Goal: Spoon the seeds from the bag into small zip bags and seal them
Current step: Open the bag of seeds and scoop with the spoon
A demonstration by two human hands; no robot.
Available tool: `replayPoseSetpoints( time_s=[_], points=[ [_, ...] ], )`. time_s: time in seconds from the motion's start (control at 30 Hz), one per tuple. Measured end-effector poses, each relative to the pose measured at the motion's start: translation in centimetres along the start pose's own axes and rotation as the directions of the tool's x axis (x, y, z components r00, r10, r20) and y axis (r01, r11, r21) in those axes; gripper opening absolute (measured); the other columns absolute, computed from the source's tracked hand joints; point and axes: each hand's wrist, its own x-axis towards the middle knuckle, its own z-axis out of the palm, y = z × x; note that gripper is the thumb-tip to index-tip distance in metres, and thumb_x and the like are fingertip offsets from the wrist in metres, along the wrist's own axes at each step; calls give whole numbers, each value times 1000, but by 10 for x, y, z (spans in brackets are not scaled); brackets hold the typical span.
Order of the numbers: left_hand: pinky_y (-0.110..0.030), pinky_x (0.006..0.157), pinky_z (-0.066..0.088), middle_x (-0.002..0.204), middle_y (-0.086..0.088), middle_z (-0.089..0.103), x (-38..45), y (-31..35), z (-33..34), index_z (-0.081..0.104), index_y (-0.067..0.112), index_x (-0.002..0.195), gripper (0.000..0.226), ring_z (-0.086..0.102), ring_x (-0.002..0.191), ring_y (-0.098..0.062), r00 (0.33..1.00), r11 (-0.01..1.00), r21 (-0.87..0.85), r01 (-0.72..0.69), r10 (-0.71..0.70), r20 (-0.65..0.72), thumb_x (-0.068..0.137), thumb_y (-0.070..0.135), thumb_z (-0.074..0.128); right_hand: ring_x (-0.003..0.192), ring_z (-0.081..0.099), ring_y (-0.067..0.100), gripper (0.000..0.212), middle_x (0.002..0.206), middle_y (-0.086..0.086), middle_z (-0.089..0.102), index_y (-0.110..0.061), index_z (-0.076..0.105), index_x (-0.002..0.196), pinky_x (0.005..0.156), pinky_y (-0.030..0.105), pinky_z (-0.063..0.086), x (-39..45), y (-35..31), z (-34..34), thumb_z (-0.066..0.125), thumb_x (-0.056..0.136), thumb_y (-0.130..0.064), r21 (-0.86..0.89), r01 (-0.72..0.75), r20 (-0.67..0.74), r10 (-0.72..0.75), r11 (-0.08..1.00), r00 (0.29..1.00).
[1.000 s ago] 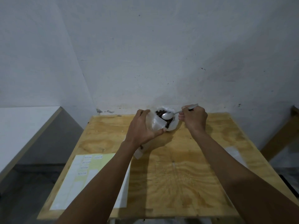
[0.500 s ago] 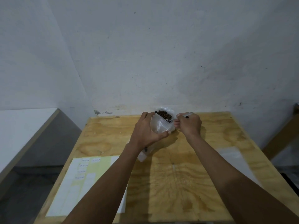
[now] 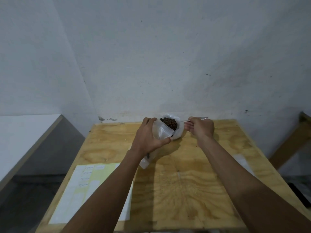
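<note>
Since the frame a second back, the spoon [image 3: 188, 121] bowl, then raised above the seeds, had gone down into the mouth of the seed bag [image 3: 177, 132]; the hands had otherwise barely shifted.

Right hand [image 3: 202, 127]: grip closed on the spoon handle, fingers curled round it, handle end sticking out to the right past the knuckles. Spoon's long axis ran nearly level, left to right, with the bowl end pointing left into the seeds [image 3: 169, 122]. Whether the bowl was loaded could not be told; it was mostly hidden among the seeds.

Left hand [image 3: 149, 138]: grip closed on a small zip bag [image 3: 162, 133], thumb on the near side, fingers over the far side. Its mouth sat just beside the seed bag's near-left rim, touching or almost touching. The lower end of clear plastic hung out below the wrist with a few dark specks in it.

Key relation: the zip bag's mouth lay to the near left of the spoon bowl, close by. Judged next move: lift the spoon and carry it a short way left and nearer. The right hand does the travel; the left only needs to keep the mouth open.

Both bags sat at the far middle of the plywood desk [image 3: 185, 182]. A pale yellow label sheet [image 3: 94, 187] lay at the near left.
</note>
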Motion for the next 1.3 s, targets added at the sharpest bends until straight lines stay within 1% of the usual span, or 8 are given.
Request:
replayPoseSetpoints(
  time_s=[0.2, 0.43, 0.67, 0.83, 0.97, 1.03, 1.13, 1.3],
  points=[
    [-24, 88, 41, 136, -5, 50, 0, 7, -8, 48, 8, 145, 112, 56, 117, -19, 1000, 1000, 10, 19, -19, -2, 60, 76, 73, 54, 70, 20, 9, 66, 16, 72, 6, 69, 84, 53, 25, 58, -11, -13, -7, 69, 89, -1, 39, 41, 82, -44, 998, 996],
    [-26, 88, 44, 136, -7, 51, 1, 6, -10, 50, 6, 144, 115, 57, 115, -21, 999, 1000, 25, 1, -1, -38, 58, 81, 65, 65, 71, 21, 8, 82, 20, 76, 1, 73, 95, 63, 28, 60, -21, -10, -21, 71, 92, -6, 22, 173, 250, -173, 985, 953],
    [-25, 88, 43, 136, -7, 50, -1, 0, -11, 48, 6, 145, 115, 55, 117, -20, 999, 999, 43, -12, 13, -30, 59, 81, 64, 67, 73, 21, 14, 83, 19, 75, 4, 73, 101, 66, 28, 61, -17, 0, -20, 72, 93, -8, 119, 178, 111, -191, 977, 975],
    [-27, 90, 46, 138, -5, 48, 2, -6, -11, 47, 7, 146, 108, 54, 119, -20, 998, 996, 73, -57, 58, -15, 64, 66, 83, 60, 72, 15, 8, 69, 5, 74, -10, 75, 88, 71, 36, 64, -9, 11, -8, 70, 94, -12, -145, 294, -27, -301, 945, 953],
    [-28, 90, 47, 138, -5, 47, 6, -8, -8, 46, 7, 146, 112, 55, 119, -22, 996, 992, 92, -84, 83, 19, 63, 75, 73, 68, 73, 21, 16, 71, 2, 74, -12, 78, 86, 74, 44, 62, -8, 20, 2, 67, 96, -18, -397, 429, 32, -455, 811, 890],
    [-31, 90, 50, 138, -4, 48, 7, -7, -4, 46, 7, 146, 113, 55, 117, -22, 995, 993, 86, -85, 81, 51, 61, 78, 68, 71, 73, 24, 18, 74, 4, 75, -10, 79, 84, 75, 43, 62, -7, 25, 6, 67, 95, -19, -470, 418, 95, -427, 777, 899],
    [-29, 87, 47, 135, -5, 50, 8, -4, 3, 48, 5, 145, 114, 57, 114, -21, 993, 994, 61, -93, 88, 73, 60, 80, 64, 65, 73, 24, 22, 69, 6, 74, -7, 76, 77, 69, 44, 63, -4, 29, 12, 69, 93, -20, -468, 302, 62, -310, 830, 949],
    [-29, 87, 48, 130, -3, 52, 8, -5, 10, 50, 7, 142, 108, 57, 110, -20, 994, 995, 47, -93, 90, 62, 61, 78, 66, 44, 66, 12, 22, 62, 8, 72, -3, 73, 71, 46, 19, 51, -4, 23, 16, 68, 92, -9, -347, 93, -32, -111, 933, 993]
  ],
)
